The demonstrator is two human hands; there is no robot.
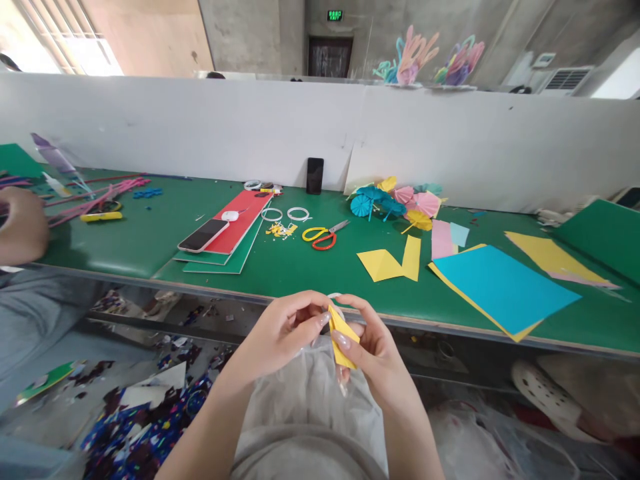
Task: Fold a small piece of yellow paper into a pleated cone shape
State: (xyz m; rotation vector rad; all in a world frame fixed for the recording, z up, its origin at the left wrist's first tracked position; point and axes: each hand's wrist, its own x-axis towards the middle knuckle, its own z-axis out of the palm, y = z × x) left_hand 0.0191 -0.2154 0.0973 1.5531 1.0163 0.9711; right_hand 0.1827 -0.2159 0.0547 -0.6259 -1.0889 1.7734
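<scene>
Green covers the long table (285, 275), and on it lie the scissors (332, 231), with one yellow loop and one red loop. Behind the scissors stands a white board (225, 127), with a black phone (315, 175) leaning on it. Far past them, a green exit sign (335, 15) glows over a dark door (330, 57). Little paper umbrellas (363, 205) sit in a heap right of the scissors, and a big blue sheet (505, 283) lies farther right. Tiny yellow scraps (281, 230) are just left of the scissors.

The folded yellow paper (346, 339) is in the hands, nearer the person than the scissors. It is longer than wide. Its thin tip points up toward the scissors, and its wide end slants down and right.

The left hand (303, 327) pinches near the tip, fingers almost closed. The right hand (373, 343) holds it too, thumb flat on its front.
</scene>
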